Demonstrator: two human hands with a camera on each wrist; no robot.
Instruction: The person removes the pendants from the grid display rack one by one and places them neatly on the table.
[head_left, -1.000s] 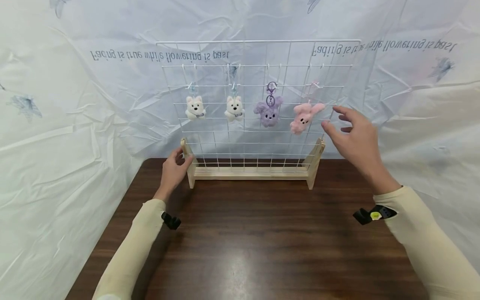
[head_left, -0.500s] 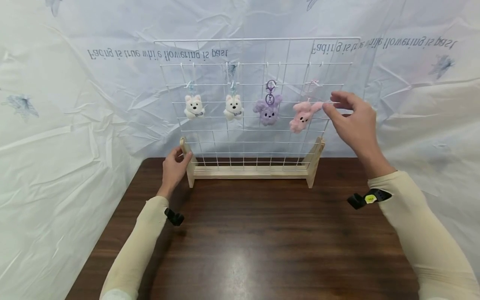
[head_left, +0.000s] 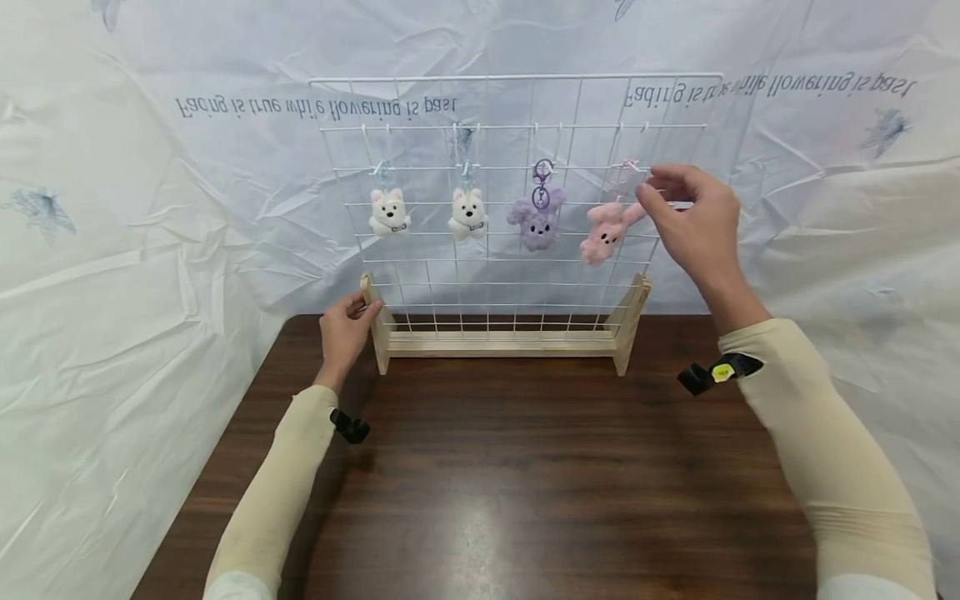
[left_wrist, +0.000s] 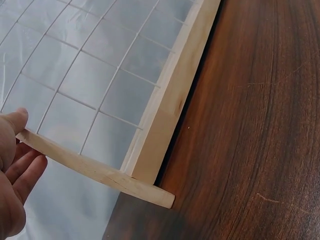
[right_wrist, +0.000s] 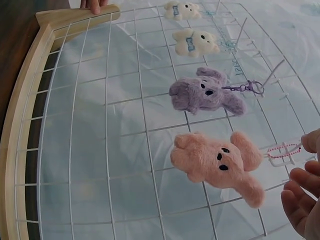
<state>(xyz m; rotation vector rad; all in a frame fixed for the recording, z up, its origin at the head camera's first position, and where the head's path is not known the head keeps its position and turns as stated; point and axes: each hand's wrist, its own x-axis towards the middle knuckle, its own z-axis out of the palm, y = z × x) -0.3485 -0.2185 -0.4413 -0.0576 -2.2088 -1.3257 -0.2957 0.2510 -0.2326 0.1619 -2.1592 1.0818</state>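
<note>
A white wire grid (head_left: 517,77) stands upright in a wooden stand (head_left: 502,345). My left hand (head_left: 343,335) grips the stand's left side piece (left_wrist: 100,172), thumb in front and fingers behind. Four plush keychains hang from hooks: two white dogs (head_left: 389,215), a purple plush animal (head_left: 537,227) on a purple ring, and, at the far right, a pink long-eared plush (right_wrist: 217,160). My right hand (head_left: 701,225) is beside the pink one, fingertips right at its hook and pink bead chain (right_wrist: 284,151). Thumb and fingers stay apart in the right wrist view.
A brown wood-grain table (head_left: 480,467) carries the stand near its back edge. White printed cloth (head_left: 150,250) hangs behind the grid and along both sides. A small black camera (head_left: 697,379) is strapped to my right wrist.
My right hand has moved up and left, from beside the pink plush to its hook and chain. My left hand stays on the stand, and the keychains hang as before.
</note>
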